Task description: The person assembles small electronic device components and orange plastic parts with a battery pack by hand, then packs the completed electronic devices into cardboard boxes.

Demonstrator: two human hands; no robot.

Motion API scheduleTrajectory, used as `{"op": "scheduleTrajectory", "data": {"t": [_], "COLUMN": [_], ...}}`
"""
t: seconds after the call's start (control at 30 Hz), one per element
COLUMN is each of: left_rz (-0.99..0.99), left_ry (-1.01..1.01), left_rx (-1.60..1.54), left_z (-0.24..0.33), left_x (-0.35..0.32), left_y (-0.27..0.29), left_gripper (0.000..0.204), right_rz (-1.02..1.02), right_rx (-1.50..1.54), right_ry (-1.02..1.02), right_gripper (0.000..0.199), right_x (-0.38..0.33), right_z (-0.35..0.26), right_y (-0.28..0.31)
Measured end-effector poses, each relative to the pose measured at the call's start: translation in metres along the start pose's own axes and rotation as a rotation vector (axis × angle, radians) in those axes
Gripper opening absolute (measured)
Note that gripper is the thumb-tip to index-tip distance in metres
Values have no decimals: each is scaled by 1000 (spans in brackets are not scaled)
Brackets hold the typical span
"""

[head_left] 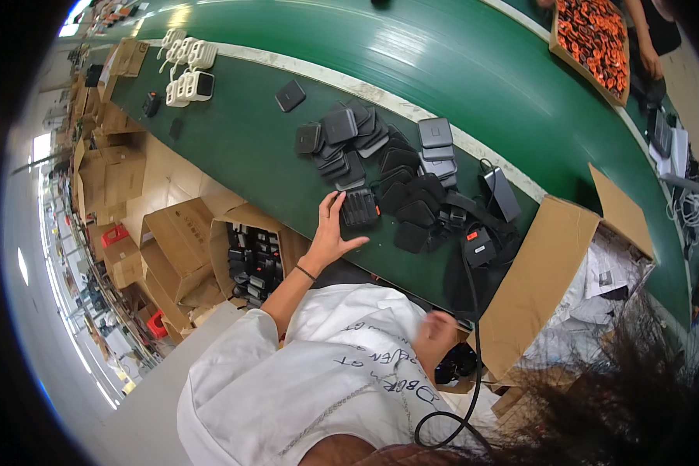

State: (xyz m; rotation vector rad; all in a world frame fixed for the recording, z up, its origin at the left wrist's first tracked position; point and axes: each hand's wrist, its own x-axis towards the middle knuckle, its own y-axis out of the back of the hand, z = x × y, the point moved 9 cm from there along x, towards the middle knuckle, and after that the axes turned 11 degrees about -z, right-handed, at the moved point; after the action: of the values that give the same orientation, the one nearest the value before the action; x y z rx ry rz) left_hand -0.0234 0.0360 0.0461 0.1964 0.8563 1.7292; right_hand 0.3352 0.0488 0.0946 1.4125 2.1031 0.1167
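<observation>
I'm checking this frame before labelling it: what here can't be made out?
- Right hand, head view: motion-blurred, so its grip is unclear.
- Black cable: its lower end is hidden behind dark hair.
- Open box beside the left hand: its contents are too small.

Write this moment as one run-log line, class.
left hand: touching black device | right hand: blurred near torso | bench: black device pile

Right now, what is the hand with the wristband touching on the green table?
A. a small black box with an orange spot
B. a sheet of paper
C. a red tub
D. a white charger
A: the left hand, with a dark band at its wrist, has its fingers against a small black box with an orange spot, at the near edge of the pile of black cases on the green table.
</observation>
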Motion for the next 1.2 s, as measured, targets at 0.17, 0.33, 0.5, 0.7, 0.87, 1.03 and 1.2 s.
{"op": "scheduleTrajectory", "data": {"t": [0.17,0.33,0.5,0.7,0.87,1.03,1.2], "left_rz": [-119,-135,-123,-193,-195,-588,-485], "left_ry": [-163,-453,-604,-404,-239,-199,-274], "left_rx": [163,155,-374,-1032,-1173,-1278,-1245], "left_z": [-3,-30,-76,-84,-97,-74,-76], "left_x": [27,27,26,34,42,30,34], "left_y": [-12,-15,-1,3,6,-19,-22], "left_gripper": [109,95,91,82,98,81,57], "right_rz": [-152,-65,84,219,339,338,63], "right_rx": [-371,-667,-744,-806,-709,-542,35], "right_ry": [460,555,608,632,724,765,671], "right_gripper": [56,65,84,88,87,77,42], "right_x": [90,131,115,93,86,93,106], "right_z": [-33,-11,7,13,2,-12,-9], "right_y": [-89,-129,-125,-123,-118,-113,-122]}}
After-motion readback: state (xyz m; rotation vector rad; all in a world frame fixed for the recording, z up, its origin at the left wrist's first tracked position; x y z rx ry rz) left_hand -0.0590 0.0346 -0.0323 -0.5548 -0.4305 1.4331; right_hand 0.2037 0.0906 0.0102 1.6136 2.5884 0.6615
